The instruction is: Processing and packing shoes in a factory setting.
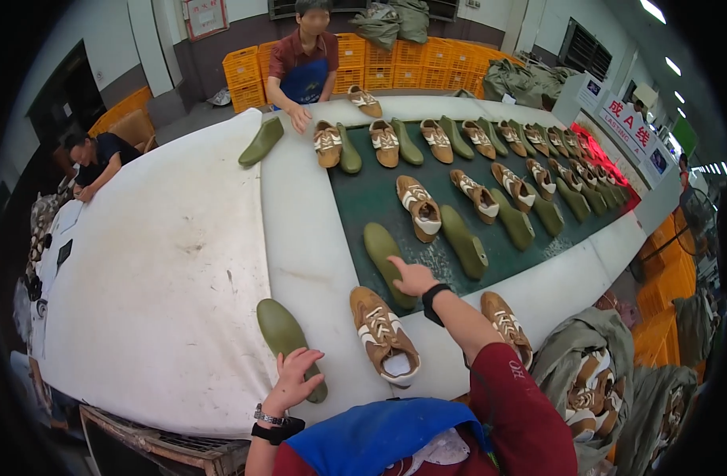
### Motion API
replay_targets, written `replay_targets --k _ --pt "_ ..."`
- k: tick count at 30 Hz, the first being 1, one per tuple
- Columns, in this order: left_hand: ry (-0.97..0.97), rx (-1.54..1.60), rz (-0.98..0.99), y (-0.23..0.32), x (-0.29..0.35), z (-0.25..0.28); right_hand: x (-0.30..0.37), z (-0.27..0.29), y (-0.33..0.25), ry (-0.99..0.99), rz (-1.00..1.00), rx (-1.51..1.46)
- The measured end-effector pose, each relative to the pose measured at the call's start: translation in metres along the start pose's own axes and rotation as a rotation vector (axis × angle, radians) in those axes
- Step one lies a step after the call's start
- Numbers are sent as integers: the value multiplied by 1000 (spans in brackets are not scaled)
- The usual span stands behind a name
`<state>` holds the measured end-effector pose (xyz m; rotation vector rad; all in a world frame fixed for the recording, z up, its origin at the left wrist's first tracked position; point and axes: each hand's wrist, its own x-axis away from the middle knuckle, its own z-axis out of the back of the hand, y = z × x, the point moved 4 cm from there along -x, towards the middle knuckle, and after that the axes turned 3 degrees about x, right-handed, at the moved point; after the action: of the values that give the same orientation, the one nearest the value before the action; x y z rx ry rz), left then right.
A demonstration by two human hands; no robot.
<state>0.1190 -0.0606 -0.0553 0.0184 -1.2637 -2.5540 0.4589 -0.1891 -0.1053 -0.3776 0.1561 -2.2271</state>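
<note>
The left hand (296, 379) has its fingers spread wide over the near part of a smooth olive-green, foot-shaped shoe last (280, 324); whether they grip it, I cannot tell. That last lies under and beyond the fingers, at the near left of the pale ledge (300, 254).

The right hand (415, 279) has its index finger extended over a second olive-green shoe last (381, 252), the other fingers curled; a hold cannot be made out. This last reaches far and near of the fingertip on the dark green belt (419, 178).

Both lasts look stiff, hard and probably slippery, with some heft and little risk of breaking; the narrower waist or heel should give the surest hold.

Between the hands sits a brown-and-white laced shoe (383, 337), likely light and softer, best taken by its heel.
</note>
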Motion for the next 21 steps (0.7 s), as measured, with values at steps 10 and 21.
replay_targets --k 10,21 --pt "54 -94 -52 -5 -3 -6 19 -3 3 -43 -45 7" --pt "117 -302 -71 -3 -7 -10 192 4 -71 -163 226 -186"
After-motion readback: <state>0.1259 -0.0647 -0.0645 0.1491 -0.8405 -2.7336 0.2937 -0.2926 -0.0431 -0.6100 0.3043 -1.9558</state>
